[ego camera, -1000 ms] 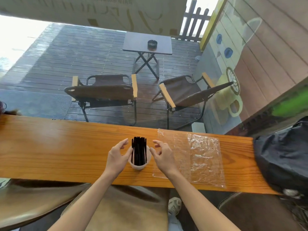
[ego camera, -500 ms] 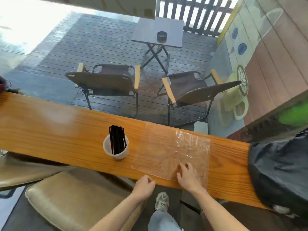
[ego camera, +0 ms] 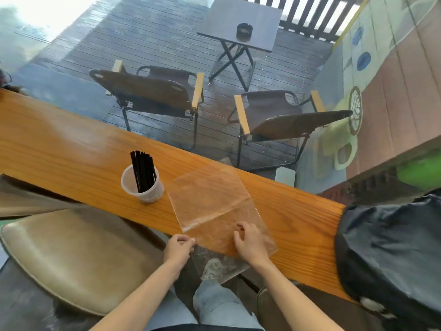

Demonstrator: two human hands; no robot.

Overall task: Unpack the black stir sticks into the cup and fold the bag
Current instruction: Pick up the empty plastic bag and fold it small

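Observation:
A translucent white cup (ego camera: 143, 187) stands on the wooden counter (ego camera: 59, 149) with a bundle of black stir sticks (ego camera: 142, 170) upright in it. Right of the cup lies the empty clear plastic bag (ego camera: 210, 199), flat, with its near end hanging over the counter's front edge. My left hand (ego camera: 178, 250) is at that edge, fingers closed on the bag's near left side. My right hand (ego camera: 249, 242) lies on top of the bag near the edge, its fingers curled and pinching the film.
A dark bundle of fabric (ego camera: 389, 247) covers the counter's right end. A tan padded stool (ego camera: 71, 254) stands below on the left. My legs and a shoe (ego camera: 212, 268) show under the counter. Beyond the counter are two folding chairs and a small table.
Both hands have left the cup and dropped to the bag's near end. The bag has slid toward me and now overhangs the front edge.

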